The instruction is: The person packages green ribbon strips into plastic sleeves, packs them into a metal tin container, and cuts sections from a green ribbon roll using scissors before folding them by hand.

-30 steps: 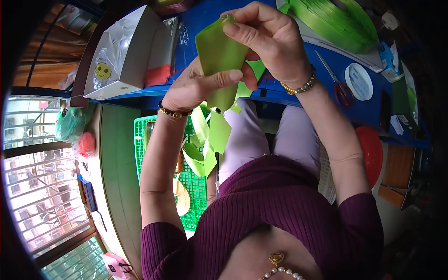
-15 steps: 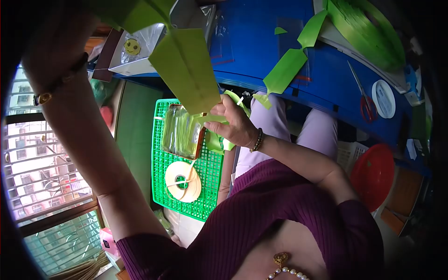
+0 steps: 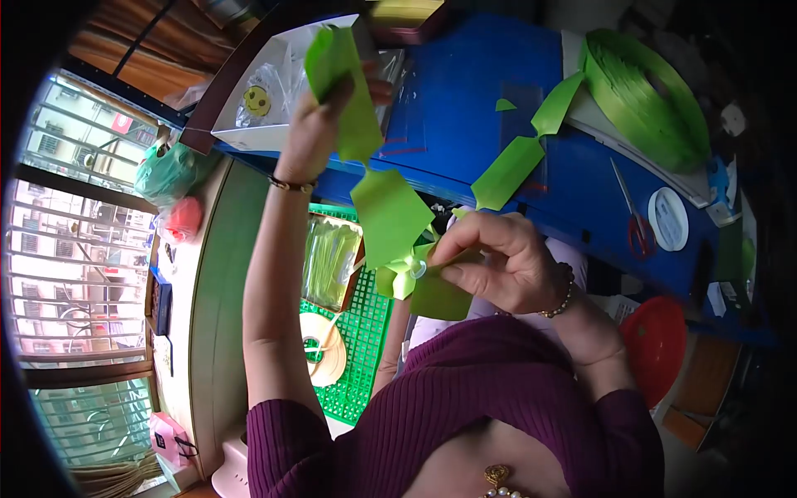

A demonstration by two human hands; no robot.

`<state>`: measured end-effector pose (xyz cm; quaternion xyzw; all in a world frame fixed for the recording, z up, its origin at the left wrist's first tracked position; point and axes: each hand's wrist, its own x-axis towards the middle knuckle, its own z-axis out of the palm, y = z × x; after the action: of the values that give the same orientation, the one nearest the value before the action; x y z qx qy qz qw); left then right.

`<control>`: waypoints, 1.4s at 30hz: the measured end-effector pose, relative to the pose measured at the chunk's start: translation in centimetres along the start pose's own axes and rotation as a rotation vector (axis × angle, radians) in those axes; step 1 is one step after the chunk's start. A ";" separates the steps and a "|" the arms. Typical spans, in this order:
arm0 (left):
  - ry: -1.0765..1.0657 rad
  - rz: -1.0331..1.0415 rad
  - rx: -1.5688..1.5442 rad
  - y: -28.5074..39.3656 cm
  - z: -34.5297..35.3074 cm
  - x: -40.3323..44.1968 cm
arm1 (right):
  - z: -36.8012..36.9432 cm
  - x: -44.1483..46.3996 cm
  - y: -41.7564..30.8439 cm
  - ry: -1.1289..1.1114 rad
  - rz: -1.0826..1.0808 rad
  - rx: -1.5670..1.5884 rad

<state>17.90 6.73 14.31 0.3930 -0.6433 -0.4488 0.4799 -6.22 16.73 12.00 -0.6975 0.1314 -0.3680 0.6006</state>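
A green ribbon (image 3: 390,217), cut into wide segments joined at narrow necks, stretches between my two hands. My left hand (image 3: 320,116), raised near the white box, is wrapped round its upper part. Lower down, my right hand (image 3: 506,261) pinches the ribbon with thumb and forefinger, beside a gathered bunch of green folds (image 3: 404,275). From behind my right hand, more linked segments (image 3: 508,173) run up across the blue table (image 3: 448,91) to the large green roll (image 3: 647,100).
Scissors (image 3: 633,212) with red handles lie on the table by a white round lid (image 3: 668,219). The white box (image 3: 249,133) stands at the left. Below are a green basket (image 3: 365,332) holding a cream roll (image 3: 332,353), and a red basin (image 3: 653,349).
My left hand swung far out to the upper left, then came back nearer the box. My right hand moved down, then slightly right. The ribbon, bunched up earlier, is now drawn out between them.
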 end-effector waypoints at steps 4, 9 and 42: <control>-0.090 -0.223 -0.296 -0.8 7.2 -2.6 | -3.5 1.7 -0.3 0.262 -0.327 -0.424; -0.170 -0.206 -0.388 -5.3 10.0 -3.7 | -6.0 2.9 3.9 0.511 -0.342 -0.071; -0.325 -0.302 -0.351 -6.6 11.7 -5.1 | -3.7 2.8 7.5 0.928 -0.161 0.125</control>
<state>8.24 11.97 5.08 0.3180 -0.5585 -0.6769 0.3588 -4.80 10.38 6.05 -0.4297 0.3090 -0.6934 0.4890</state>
